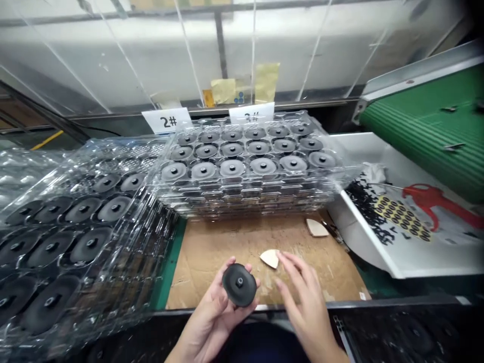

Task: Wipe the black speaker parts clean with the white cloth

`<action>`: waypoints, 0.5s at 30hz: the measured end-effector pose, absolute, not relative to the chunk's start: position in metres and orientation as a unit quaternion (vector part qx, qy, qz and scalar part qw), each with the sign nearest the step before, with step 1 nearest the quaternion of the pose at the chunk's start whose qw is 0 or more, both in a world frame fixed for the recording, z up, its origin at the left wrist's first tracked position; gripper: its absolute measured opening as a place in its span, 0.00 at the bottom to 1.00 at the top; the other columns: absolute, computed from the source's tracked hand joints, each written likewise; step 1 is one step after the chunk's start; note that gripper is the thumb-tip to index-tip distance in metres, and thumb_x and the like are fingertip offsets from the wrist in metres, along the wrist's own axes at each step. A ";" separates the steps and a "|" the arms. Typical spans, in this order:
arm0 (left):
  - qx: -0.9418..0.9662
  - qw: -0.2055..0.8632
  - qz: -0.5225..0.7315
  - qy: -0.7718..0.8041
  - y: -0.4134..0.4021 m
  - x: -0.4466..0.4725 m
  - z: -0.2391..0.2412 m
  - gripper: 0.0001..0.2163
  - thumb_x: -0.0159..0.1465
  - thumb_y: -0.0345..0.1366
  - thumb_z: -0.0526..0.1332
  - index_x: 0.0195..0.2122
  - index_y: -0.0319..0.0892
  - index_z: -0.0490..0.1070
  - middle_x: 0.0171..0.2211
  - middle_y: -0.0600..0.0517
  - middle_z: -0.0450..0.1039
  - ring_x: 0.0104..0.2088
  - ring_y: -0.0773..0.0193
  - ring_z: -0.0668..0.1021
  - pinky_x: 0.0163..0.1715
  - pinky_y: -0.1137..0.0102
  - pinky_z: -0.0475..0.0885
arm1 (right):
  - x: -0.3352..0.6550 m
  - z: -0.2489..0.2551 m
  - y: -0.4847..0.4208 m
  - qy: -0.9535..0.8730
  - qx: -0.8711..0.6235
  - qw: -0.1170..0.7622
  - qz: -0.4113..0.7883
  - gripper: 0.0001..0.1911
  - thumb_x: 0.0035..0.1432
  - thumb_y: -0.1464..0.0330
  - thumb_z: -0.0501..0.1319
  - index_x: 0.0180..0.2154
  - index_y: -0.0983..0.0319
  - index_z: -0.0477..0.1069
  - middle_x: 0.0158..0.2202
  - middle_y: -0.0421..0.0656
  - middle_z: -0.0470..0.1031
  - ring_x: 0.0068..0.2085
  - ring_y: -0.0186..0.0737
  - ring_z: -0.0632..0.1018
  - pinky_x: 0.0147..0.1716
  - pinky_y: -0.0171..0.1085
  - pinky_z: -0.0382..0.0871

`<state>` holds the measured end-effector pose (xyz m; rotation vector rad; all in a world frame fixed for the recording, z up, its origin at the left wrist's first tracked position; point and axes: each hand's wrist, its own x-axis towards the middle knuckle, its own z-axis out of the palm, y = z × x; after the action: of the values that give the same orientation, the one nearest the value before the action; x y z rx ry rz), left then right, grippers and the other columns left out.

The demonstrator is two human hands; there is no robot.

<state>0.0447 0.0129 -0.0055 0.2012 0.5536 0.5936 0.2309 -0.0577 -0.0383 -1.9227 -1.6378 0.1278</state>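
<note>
My left hand point(221, 312) is closed around the rim of a black round disc point(239, 286), held face up above the cardboard, with a small hub at its middle. A cream wedge-shaped pad point(269, 258) is just ahead of my right hand point(304, 300). My right fingertips meet or overlap the pad's right edge; whether they press on it I cannot tell. The right thumb is spread apart from the fingers. Farther right on the cardboard point(215, 242) lies a second cream pad point(316, 228).
Stacked clear trays point(249, 189) of black discs stand ahead, with more trays point(124, 222) at left. A white bin point(381, 267) at right holds small black pieces, a sticker sheet point(403, 217) and a red air gun point(427, 199). A green conveyor belt point(427, 126) slopes above it.
</note>
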 end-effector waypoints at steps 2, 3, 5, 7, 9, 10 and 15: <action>0.078 0.903 0.325 0.270 0.017 0.037 -0.010 0.27 0.49 0.35 0.68 0.51 0.53 0.64 0.56 0.49 0.64 0.56 0.49 0.66 0.53 0.59 0.61 | 0.238 -0.064 -0.043 -0.610 -0.741 0.272 0.068 0.20 0.59 0.64 0.52 0.54 0.55 0.63 0.50 0.50 0.66 0.46 0.49 0.70 0.42 0.48 0.68; 0.068 0.898 0.340 0.270 0.019 0.034 -0.012 0.27 0.49 0.35 0.68 0.51 0.53 0.64 0.57 0.49 0.64 0.56 0.48 0.65 0.53 0.60 0.61 | 0.242 -0.076 -0.036 -0.618 -0.737 0.265 0.079 0.19 0.59 0.63 0.52 0.52 0.56 0.66 0.48 0.50 0.66 0.43 0.49 0.71 0.41 0.49 0.68; 0.044 0.888 0.367 0.274 0.020 0.031 -0.015 0.26 0.50 0.36 0.67 0.51 0.51 0.64 0.56 0.48 0.64 0.57 0.48 0.65 0.53 0.60 0.62 | 0.248 -0.094 -0.021 -0.627 -0.728 0.260 0.097 0.18 0.59 0.63 0.51 0.49 0.59 0.69 0.48 0.53 0.66 0.43 0.50 0.71 0.40 0.49 0.68; 0.018 0.877 0.386 0.285 0.022 0.029 -0.015 0.25 0.52 0.37 0.65 0.51 0.50 0.64 0.55 0.46 0.66 0.56 0.49 0.66 0.54 0.60 0.61 | 0.252 -0.100 -0.010 -0.627 -0.725 0.264 0.110 0.18 0.60 0.64 0.49 0.46 0.63 0.71 0.48 0.55 0.65 0.44 0.51 0.71 0.42 0.50 0.67; -0.003 0.870 0.394 0.296 0.024 0.028 -0.014 0.24 0.54 0.38 0.64 0.53 0.49 0.62 0.54 0.45 0.67 0.55 0.50 0.68 0.55 0.60 0.59 | 0.253 -0.095 -0.003 -0.624 -0.721 0.273 0.128 0.18 0.61 0.64 0.48 0.44 0.64 0.71 0.46 0.54 0.66 0.44 0.49 0.71 0.42 0.48 0.68; -0.008 0.868 0.395 0.300 0.025 0.027 -0.013 0.24 0.55 0.38 0.63 0.54 0.49 0.61 0.53 0.45 0.68 0.55 0.51 0.68 0.56 0.60 0.58 | 0.251 -0.090 -0.001 -0.622 -0.718 0.279 0.140 0.17 0.61 0.65 0.48 0.45 0.63 0.71 0.44 0.53 0.68 0.42 0.47 0.72 0.40 0.46 0.69; 0.017 0.862 0.390 0.324 0.033 0.024 -0.013 0.25 0.54 0.37 0.64 0.53 0.45 0.63 0.53 0.44 0.68 0.54 0.51 0.69 0.58 0.57 0.54 | 0.219 -0.070 -0.010 -0.642 -0.665 0.313 0.220 0.14 0.59 0.67 0.54 0.47 0.57 0.68 0.38 0.43 0.74 0.37 0.38 0.75 0.35 0.35 0.71</action>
<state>0.0242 0.0329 -0.0134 0.0346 0.6795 0.8185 0.2187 -0.0098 -0.0702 -1.7534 -1.6929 0.5797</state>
